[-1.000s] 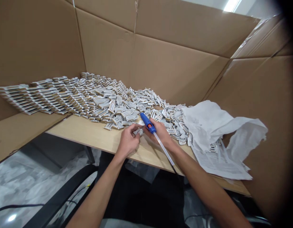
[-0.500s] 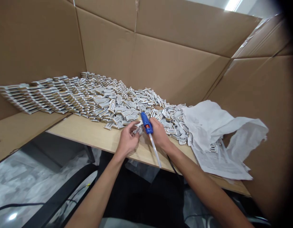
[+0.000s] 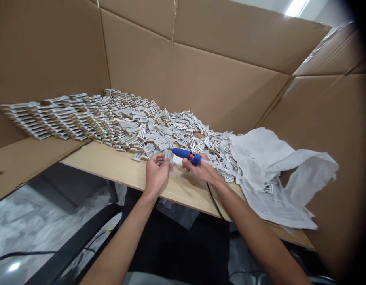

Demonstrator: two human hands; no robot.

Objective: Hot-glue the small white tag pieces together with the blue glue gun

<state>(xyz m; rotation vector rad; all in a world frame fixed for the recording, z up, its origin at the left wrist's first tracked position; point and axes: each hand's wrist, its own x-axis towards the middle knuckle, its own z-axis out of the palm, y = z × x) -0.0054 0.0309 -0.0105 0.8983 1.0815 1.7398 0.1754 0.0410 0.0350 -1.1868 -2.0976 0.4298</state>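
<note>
My right hand (image 3: pixel 202 169) is wrapped round a blue glue gun (image 3: pixel 185 155), which lies almost level with its front end to the left. A clear glue stick (image 3: pixel 220 165) sticks out of the gun's back. Pinched in my left hand (image 3: pixel 158 171) is a small white window-shaped piece (image 3: pixel 168 155), held upright just above the table's edge. The gun's tip is close to this piece; whether they touch I cannot tell. Behind both hands lies a loose pile of similar white and grey pieces (image 3: pixel 162 140).
Neat stacks of these pieces (image 3: pixel 58 116) stand at the left on the wooden table (image 3: pixel 102 162). White wrapping sheets (image 3: pixel 266 154) lie at the right. Cardboard walls (image 3: pixel 218 75) close in the back and sides. A black cord (image 3: pixel 214 200) hangs over the front edge.
The glue gun has swung from pointing away from me to pointing left, towards the piece. My left hand has turned that piece more upright. The view has shifted slightly.
</note>
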